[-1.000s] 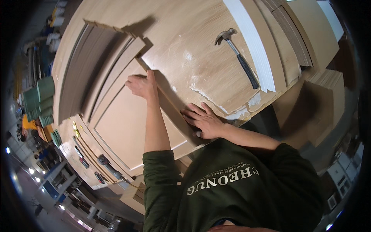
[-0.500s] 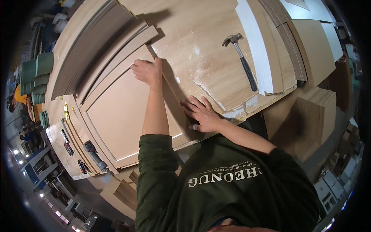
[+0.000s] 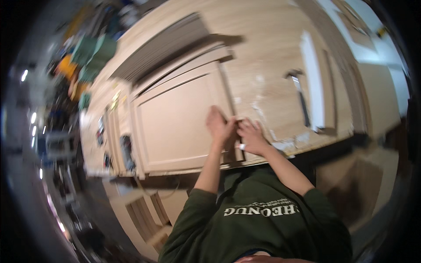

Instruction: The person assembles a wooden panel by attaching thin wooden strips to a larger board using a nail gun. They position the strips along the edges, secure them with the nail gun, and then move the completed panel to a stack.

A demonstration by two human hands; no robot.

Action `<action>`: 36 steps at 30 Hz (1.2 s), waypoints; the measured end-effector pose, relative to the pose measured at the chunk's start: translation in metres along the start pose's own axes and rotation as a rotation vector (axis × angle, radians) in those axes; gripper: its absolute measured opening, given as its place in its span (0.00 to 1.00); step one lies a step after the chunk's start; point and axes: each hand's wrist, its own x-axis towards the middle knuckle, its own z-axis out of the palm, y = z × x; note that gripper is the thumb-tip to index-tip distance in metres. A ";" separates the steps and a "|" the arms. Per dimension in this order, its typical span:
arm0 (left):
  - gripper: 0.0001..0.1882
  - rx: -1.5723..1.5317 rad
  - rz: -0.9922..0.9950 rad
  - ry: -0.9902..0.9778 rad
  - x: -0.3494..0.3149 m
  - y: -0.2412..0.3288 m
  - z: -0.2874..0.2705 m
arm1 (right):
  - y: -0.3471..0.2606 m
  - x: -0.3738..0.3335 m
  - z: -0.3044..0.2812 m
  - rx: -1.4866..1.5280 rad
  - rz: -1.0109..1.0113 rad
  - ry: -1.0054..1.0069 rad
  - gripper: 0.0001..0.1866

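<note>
A beige framed cabinet door panel (image 3: 175,116) lies flat on the workbench in front of me. My left hand (image 3: 220,126) rests at its right edge, fingers stretched over the frame and slightly blurred. Close beside it, my right hand (image 3: 252,137), wearing a white band on one finger, is against the door's right side with its fingers apart. The two hands nearly meet, and the exact contact under the fingertips is hidden. A flat board strip (image 3: 206,60) lies along the door's far edge.
Stacked grey-brown boards (image 3: 164,46) lie beyond the door. A claw hammer (image 3: 300,98) and white-edged boards (image 3: 318,87) lie to the right. A power tool (image 3: 126,153) sits left of the door, beside narrow strips (image 3: 115,140). More board stacks (image 3: 144,215) stand below the bench edge.
My left hand has come down from the door's far right corner to beside my right hand. My right hand stays at the door's right side. The whole view has shifted and turned.
</note>
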 end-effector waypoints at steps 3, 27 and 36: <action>0.40 -0.178 -0.045 0.025 0.007 -0.012 -0.041 | -0.004 -0.002 -0.005 0.094 0.053 0.013 0.42; 0.29 0.296 -0.525 0.211 -0.007 -0.597 -0.236 | -0.017 0.004 -0.027 0.010 0.219 -0.083 0.60; 0.05 -0.467 -0.659 -0.033 0.053 -0.386 -0.332 | -0.010 -0.008 -0.016 0.077 0.214 0.013 0.57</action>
